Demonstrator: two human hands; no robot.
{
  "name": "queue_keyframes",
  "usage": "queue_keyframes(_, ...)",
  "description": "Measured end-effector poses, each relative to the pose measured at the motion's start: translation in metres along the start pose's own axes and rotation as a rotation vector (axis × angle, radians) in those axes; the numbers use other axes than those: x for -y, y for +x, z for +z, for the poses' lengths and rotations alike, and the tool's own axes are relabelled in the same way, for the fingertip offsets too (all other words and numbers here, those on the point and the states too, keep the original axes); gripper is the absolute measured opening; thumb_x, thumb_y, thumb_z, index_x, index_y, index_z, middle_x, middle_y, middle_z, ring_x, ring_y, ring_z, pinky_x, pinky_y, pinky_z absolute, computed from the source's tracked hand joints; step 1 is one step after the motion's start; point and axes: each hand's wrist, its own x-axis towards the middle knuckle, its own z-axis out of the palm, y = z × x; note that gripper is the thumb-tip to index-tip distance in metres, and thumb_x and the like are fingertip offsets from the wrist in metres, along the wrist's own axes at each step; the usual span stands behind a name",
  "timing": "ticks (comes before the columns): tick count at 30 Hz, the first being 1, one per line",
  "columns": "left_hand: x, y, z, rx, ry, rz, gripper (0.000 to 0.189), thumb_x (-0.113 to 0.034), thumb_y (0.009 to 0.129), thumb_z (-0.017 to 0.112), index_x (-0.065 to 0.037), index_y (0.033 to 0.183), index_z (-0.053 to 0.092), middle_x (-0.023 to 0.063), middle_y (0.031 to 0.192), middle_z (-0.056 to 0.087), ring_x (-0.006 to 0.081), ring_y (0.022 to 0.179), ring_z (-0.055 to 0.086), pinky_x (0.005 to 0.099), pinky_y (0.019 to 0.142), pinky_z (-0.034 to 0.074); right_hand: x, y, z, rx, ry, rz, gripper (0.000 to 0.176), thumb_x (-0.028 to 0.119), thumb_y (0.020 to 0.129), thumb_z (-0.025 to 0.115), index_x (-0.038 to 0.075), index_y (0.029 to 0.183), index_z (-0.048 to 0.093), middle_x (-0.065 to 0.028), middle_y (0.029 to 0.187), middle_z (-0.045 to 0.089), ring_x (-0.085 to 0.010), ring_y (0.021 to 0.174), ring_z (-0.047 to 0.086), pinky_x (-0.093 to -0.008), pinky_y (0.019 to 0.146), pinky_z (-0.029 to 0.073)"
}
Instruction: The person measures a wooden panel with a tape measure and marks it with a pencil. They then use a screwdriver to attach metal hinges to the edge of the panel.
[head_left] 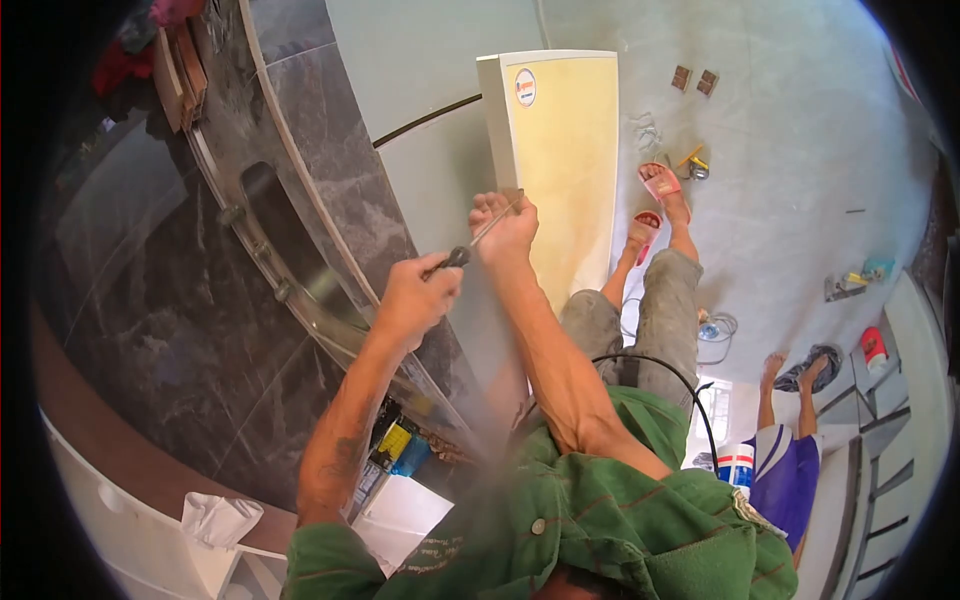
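My left hand (415,298) is closed around the black handle of a screwdriver (457,258). The thin metal shaft slants up and right to my right hand (508,228). The fingers of my right hand are curled in by the shaft's tip; what they pinch is too small to tell. Beside that hand stands a long panel (565,150) with a yellowish face, white edges and a round sticker near its top. My right hand is at the panel's left edge.
A dark marbled surface (190,330) with a curved metal rim fills the left. Small boxes (395,440) and a white sheet (405,515) lie near my left forearm. A tape measure (697,168) is on the floor. Another person's legs (768,400) show at lower right.
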Motion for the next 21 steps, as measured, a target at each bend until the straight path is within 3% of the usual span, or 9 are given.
queue_keyframes(2,-0.004,-0.009,0.011,-0.130,0.956,0.671,0.033,-0.010,0.085,0.062,0.004,0.115,0.058,0.0187,0.082,0.062,0.0274,0.066,0.064,0.0346,0.050,0.049,0.000,-0.003,0.000,0.008,-0.017,-0.001,0.029,0.033,0.095,0.034,0.008,0.094,0.049,-0.0108,0.085,0.056,-0.0280,0.079,0.057,-0.0335,0.056,0.043)
queue_keyframes(8,-0.003,-0.008,0.003,-0.148,0.985,0.733,0.043,-0.014,0.083,0.065,0.006,0.121,0.058,0.0191,0.083,0.063,0.0283,0.069,0.066,0.0354,0.053,0.050,0.000,-0.004,0.001,-0.028,-0.047,0.026,0.035,0.039,0.098,0.035,0.007,0.099,0.051,-0.0100,0.092,0.056,-0.0273,0.082,0.057,-0.0352,0.061,0.045)
queue_keyframes(11,-0.022,0.002,0.005,-0.119,0.003,-0.153,0.036,-0.017,0.088,0.062,0.007,0.115,0.057,0.0145,0.082,0.063,0.0210,0.062,0.062,0.0273,0.045,0.045,-0.001,-0.025,0.003,-0.024,-0.188,0.068,0.036,0.041,0.099,0.043,0.007,0.103,0.052,-0.0081,0.094,0.055,-0.0252,0.088,0.056,-0.0355,0.063,0.045)
queue_keyframes(14,-0.027,0.001,-0.005,-0.030,-0.576,-0.389,0.030,-0.022,0.093,0.058,0.006,0.105,0.056,0.0109,0.079,0.061,0.0143,0.058,0.056,0.0196,0.039,0.037,-0.008,-0.067,0.000,-0.056,-0.499,0.028,0.034,0.040,0.097,0.053,0.007,0.102,0.053,-0.0049,0.093,0.054,-0.0217,0.090,0.054,-0.0347,0.064,0.045)
queue_keyframes(17,-0.031,-0.010,-0.006,-0.003,-0.640,-0.458,0.030,-0.027,0.094,0.056,0.003,0.096,0.056,0.0110,0.074,0.060,0.0119,0.054,0.054,0.0190,0.035,0.033,-0.004,-0.079,-0.004,-0.070,-0.607,0.087,0.030,0.038,0.095,0.060,0.009,0.096,0.054,-0.0020,0.089,0.052,-0.0179,0.088,0.052,-0.0310,0.061,0.044)
queue_keyframes(21,-0.027,-0.020,-0.011,-0.001,-0.626,-0.504,0.031,-0.028,0.094,0.058,0.003,0.097,0.056,0.0088,0.070,0.058,0.0085,0.049,0.050,0.0170,0.034,0.031,0.002,-0.083,0.010,-0.092,-0.605,0.159,0.027,0.035,0.093,0.064,0.010,0.091,0.054,-0.0002,0.083,0.051,-0.0137,0.078,0.052,-0.0250,0.055,0.040)
